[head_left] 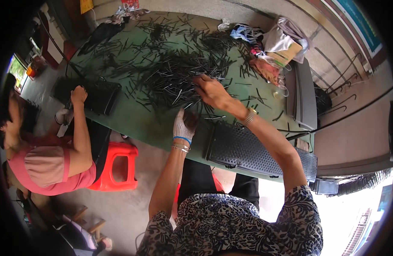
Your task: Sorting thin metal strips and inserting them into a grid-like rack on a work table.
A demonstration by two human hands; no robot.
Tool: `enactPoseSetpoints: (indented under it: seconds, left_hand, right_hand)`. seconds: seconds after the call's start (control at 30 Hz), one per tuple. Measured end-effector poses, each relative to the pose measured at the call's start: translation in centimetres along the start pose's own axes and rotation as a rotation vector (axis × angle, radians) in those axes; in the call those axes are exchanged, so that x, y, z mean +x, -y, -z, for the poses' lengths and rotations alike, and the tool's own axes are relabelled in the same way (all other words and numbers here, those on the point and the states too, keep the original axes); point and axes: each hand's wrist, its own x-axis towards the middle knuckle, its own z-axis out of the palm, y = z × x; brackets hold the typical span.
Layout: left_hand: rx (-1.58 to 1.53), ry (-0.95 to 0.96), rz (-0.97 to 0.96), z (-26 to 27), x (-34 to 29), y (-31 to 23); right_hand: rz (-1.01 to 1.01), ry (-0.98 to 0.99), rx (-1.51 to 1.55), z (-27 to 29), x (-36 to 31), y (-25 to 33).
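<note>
Fingers [199, 81] of right hand [214, 93] touch slender, glossy black strips [171, 74].

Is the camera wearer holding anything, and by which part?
Cannot be told: the bare right hand is at the pile of thin black strips; the left hand, in a whitish knitted glove, is blurred.

At left, a person [47, 168] in a pink top sits by a red plastic stool [124, 149]. On the table's [136, 119] far right part, pale fabric [275, 40], a yellowish-brown carton [288, 55] and a reddish cloth [264, 70] lie bunched, with light-blue fabric [245, 33] beside them. Grey panels [305, 94] stand just to the right. A teal board [360, 25] shows at upper right.
</note>
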Motion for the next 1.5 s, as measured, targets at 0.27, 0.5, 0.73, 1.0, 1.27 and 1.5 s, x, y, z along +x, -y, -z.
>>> enactPoseSetpoints:
  seconds: [0.27, 0.5, 0.73, 1.0, 1.27, 1.5]
  left_hand:
    - [0.107, 0.031, -0.180, -3.2, 4.1, -2.5]
    - [0.044, 0.182, -0.130, -2.6, 7.5, -3.6]
    - [-0.003, 0.155, -0.136, -3.3, 5.0, -2.7]
    - [-0.066, 0.231, -0.143, -1.4, 3.7, -0.8]
    - [0.024, 0.095, -0.138, -4.5, 4.8, -0.6]
    - [0.103, 0.098, -0.110, -4.3, 6.9, -1.7]
  right_hand:
    - [-0.080, 0.215, -0.383, -7.0, 8.2, -4.8]
    - [-0.100, 0.081, -0.558, -9.2, 9.2, -4.4]
    - [0.026, 0.016, -0.428, -9.1, 4.8, -4.0]
    - [0.036, 0.095, -0.319, -8.2, 1.6, -2.1]
    - [-0.211, -0.040, -0.460, -7.3, 4.3, -6.0]
    - [-0.313, 0.116, -0.366, -7.0, 4.1, -4.5]
